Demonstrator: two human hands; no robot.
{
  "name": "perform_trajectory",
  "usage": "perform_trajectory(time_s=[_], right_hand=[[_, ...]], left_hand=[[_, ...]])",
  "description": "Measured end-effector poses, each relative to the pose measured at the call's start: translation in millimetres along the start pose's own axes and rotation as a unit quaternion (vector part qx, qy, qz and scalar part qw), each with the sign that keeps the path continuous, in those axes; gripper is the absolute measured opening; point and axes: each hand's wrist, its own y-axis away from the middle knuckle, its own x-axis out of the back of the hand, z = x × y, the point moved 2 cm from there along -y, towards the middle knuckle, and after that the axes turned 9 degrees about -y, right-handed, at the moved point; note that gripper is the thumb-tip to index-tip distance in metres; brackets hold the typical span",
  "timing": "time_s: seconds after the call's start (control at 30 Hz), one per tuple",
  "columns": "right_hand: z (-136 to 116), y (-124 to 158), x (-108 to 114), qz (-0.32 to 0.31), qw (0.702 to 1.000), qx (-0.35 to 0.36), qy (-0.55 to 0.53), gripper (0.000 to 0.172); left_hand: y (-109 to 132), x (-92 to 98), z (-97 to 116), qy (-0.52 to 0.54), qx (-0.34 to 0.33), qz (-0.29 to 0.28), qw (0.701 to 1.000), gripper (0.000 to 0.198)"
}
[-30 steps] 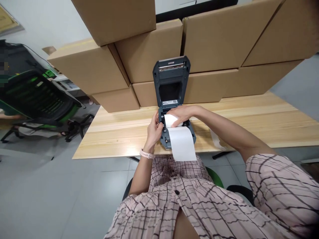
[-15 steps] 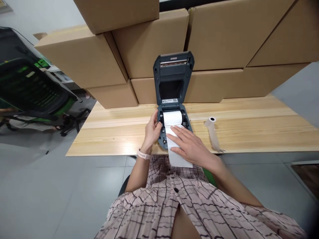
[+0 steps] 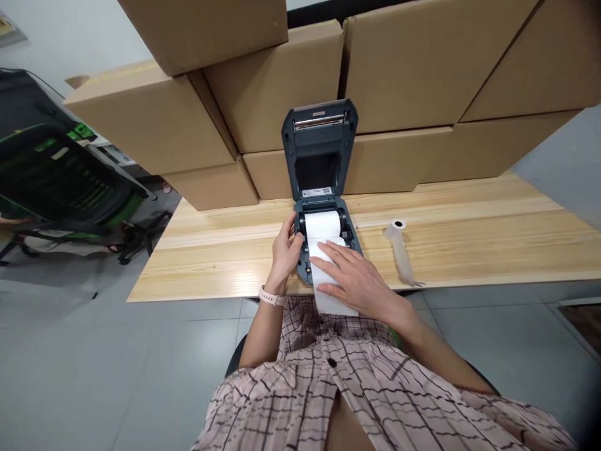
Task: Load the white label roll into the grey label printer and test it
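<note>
Paper in a long white strip ran forward from a thick white roll seated in the base of an open, dark grey plastic printer, over its front and past the near edge of the pale, wood-grained table. The printer's lid stood raised behind the roll, close to a stack of brown cardboard boxes. The right hand lay palm down on the strip, nearly flat, its fingers extended and slightly apart, gripping nothing. The left hand, a pale pink band at its wrist, was curled at the left side of the base with the thumb near the roll; whether it grasped the rim or only steadied it could not be told. On the right, apart from the printer, lay a small white roll with a dark core and a crumpled, pale tail. The step in hand looked like smoothing the strip over the front. The next move seemed to call for light, even pressure, the strip kept straight and the base kept from shifting.
</note>
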Motion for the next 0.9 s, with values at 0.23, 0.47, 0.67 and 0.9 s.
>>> perform_trajectory(time_s=[0.23, 0.47, 0.67, 0.9], right_hand=[[4.0, 1.8, 1.7, 0.001, 0.999, 0.002, -0.037, 0.053], [3.5, 5.2, 0.3, 0.008, 0.998, -0.005, -0.054, 0.056], [3.3, 7.2, -3.7, 0.014, 0.999, 0.007, -0.045, 0.06], [4.0, 6.9, -1.6, -0.003, 0.999, 0.017, -0.038, 0.064]], left_hand=[[-0.5, -0.5, -2.0, 0.003, -0.003, 0.004, 1.0, 0.058], [1.6, -0.6, 1.7, 0.007, 0.007, 0.007, 1.0, 0.058], [2.7, -1.1, 3.0, 0.044, 0.011, 0.011, 0.999, 0.058], [36.4, -9.4, 8.9, 0.076, 0.082, -0.026, 0.993, 0.079]])
